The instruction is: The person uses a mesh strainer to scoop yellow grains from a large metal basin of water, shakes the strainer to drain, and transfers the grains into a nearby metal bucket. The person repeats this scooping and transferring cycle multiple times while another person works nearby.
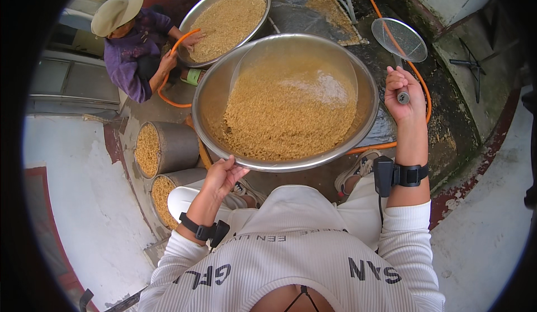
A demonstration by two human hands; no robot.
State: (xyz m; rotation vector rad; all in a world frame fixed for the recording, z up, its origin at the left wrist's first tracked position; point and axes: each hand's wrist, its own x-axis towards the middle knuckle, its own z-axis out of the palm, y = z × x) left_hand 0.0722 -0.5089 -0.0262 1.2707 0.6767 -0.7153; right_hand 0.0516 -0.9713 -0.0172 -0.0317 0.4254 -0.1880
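Observation:
A large steel basin stands before me, holding wet yellow grain under cloudy water, with a patch of pale foam at the right. My left hand grips the basin's near-left rim, thumb on top and fingers beneath. To the right of the basin, my right hand is closed around the handle of a round wire-mesh skimmer. The skimmer's mesh head points away from me, above the wet ground and over part of an orange hose, and holds no visible grain.
Another person crouches at the upper left, with one hand in a second basin of grain and the other on an orange hose. Two metal buckets of grain lie tipped at the left. Pipes edge a wet, grain-strewn patch ahead.

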